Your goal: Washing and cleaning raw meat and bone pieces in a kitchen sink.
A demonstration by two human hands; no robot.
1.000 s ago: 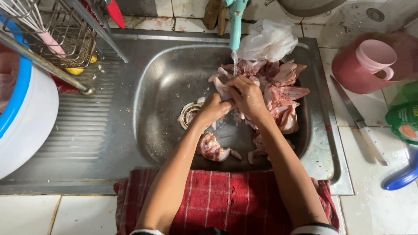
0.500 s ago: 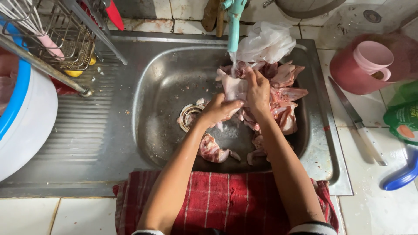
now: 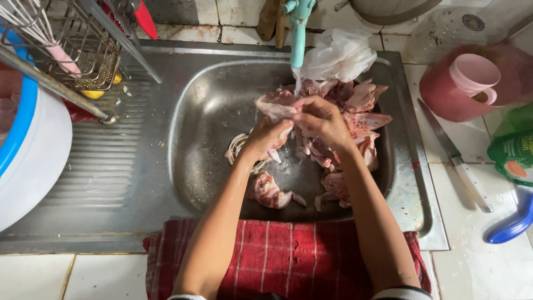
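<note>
both hands, left (image 3: 270, 136) and right (image 3: 321, 118), gripped 1 raw chicken piece (image 3: 274, 103) under the tap (image 3: 298, 28), above the sink (image 3: 205, 100). judged soft, wet, slippery; best pinched at a bony end.

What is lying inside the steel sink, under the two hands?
Inside the sink: raw chicken pieces, a white plastic bag and a drain. Both hands hold one piece, hiding what lies beneath.

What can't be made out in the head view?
- Drain: mostly covered by the left hand and raw chicken piece.
- Tap: top cut off by the frame edge.
- Water flow: too blurred to tell.
- Right hand fingertips: hidden against the chicken piece.
- Dish rack contents: cropped at the top edge.
</note>
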